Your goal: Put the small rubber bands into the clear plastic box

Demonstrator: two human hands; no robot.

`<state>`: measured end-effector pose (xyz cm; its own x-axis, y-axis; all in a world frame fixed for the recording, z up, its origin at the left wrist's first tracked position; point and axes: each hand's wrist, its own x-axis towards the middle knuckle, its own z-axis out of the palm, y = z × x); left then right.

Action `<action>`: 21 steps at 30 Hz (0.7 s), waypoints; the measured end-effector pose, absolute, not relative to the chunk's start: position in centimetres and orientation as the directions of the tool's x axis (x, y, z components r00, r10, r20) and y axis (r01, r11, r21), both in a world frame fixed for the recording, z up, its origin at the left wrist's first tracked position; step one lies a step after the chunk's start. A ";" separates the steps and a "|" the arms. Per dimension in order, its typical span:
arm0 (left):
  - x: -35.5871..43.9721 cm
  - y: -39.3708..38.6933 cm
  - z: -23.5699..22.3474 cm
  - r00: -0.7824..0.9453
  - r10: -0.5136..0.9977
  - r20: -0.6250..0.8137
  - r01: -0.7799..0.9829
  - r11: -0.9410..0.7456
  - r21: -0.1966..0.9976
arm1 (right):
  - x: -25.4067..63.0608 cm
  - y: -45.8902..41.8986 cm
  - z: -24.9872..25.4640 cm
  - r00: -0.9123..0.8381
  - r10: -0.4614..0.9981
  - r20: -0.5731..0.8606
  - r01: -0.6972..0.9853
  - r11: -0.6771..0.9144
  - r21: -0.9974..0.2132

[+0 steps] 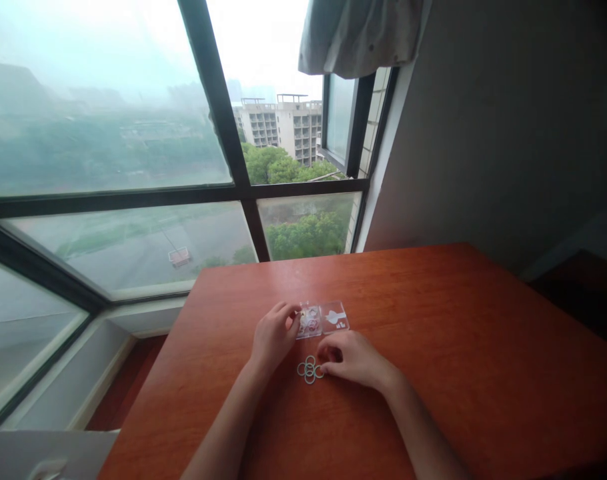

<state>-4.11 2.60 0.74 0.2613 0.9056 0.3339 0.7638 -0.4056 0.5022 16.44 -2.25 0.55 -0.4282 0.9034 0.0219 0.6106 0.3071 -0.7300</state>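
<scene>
On the table lies a small clear plastic box (pixel 311 323) with its lid (pixel 334 317) folded open to the right. Its compartments hold small rings, some pinkish and some yellowish. My left hand (pixel 278 333) is at the box's left edge, thumb and fingers curled closed on it. Nearer to me, several pale green rings (pixel 309 370) lie flat in an overlapping, flower-like cluster. My right hand (pixel 351 357) is bent over the cluster's right side. Its thumb and fingertips are at the rightmost ring (pixel 319 371); the fingers partly hide the contact.
The reddish-brown wooden table (pixel 433 320) extends to both sides and toward me. Beyond its far edge are dark-framed windows (pixel 243 193), with one pane open. A grey wall (pixel 483 133) stands to the right. A curtain (pixel 358 37) hangs above.
</scene>
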 end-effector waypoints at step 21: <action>-4.0 2.5 1.1 0.274 0.901 0.335 0.721 -0.423 0.549 | 16.7 -2.2 0.4 -0.465 0.885 -0.009 0.579 0.296 -0.760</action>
